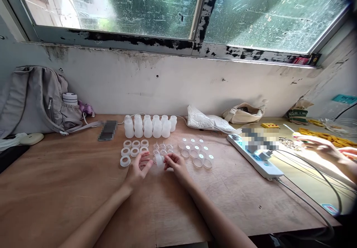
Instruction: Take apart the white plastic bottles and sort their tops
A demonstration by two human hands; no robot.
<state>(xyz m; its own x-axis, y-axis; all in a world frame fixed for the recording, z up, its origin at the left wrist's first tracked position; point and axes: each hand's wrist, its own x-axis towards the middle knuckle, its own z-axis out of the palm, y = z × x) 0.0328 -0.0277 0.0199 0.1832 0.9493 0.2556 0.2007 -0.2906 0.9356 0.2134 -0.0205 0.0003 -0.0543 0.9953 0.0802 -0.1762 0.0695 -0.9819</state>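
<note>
My right hand (176, 164) pinches a small translucent, pale piece (159, 161) between thumb and fingertips, just above the table. My left hand (139, 168) is at the other side of that piece, its fingers curved and apart, with nothing seen in it. Behind my hands lie several small clear ring-shaped parts (162, 147), partly hidden by the held piece and fingers. White screw rings (125, 161) stand in rows beyond and left of my left hand. Right of my right hand lie round clear lids (198, 162), with small pale dots near them.
A cluster of frosted white bottles (148, 128) stands at the back. A power strip (255, 157) with cables lies on the right, near a white padded pouch (206, 119). A backpack (33, 99) sits back left. Another person's hand (318, 144) is at the far right.
</note>
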